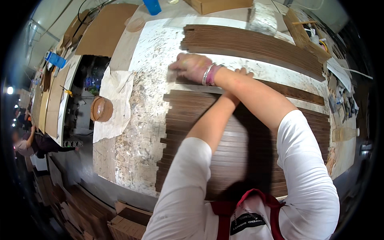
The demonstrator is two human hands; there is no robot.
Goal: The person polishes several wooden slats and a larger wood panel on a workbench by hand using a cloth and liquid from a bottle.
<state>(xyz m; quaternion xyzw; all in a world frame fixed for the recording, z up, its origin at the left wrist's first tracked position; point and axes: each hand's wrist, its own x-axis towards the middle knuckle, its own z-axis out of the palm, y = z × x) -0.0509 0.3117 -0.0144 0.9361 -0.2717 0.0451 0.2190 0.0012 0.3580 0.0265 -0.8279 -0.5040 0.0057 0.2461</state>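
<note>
My arms are crossed over the table, the right forearm above the left. Near the left end of a single dark brown strip [296,91], my right hand [193,67] is bent closed, with a silver bracelet at its wrist. Its fingertips are blurred, and what they hold cannot be made out. My left hand [245,73] rests by the same strip, mostly hidden behind my right forearm; only some of its fingers show. Close in front of me lies a wide panel of brown strips [228,138] side by side. Beyond the hands is a stack of brown slats [252,44].
A round brown tub [101,109] stands on a white cloth [120,88] at the left. A blue cup [152,6] and a cardboard box [218,5] are at the back. Tools and papers [340,74] lie along the right edge. Another person [30,142] is far left.
</note>
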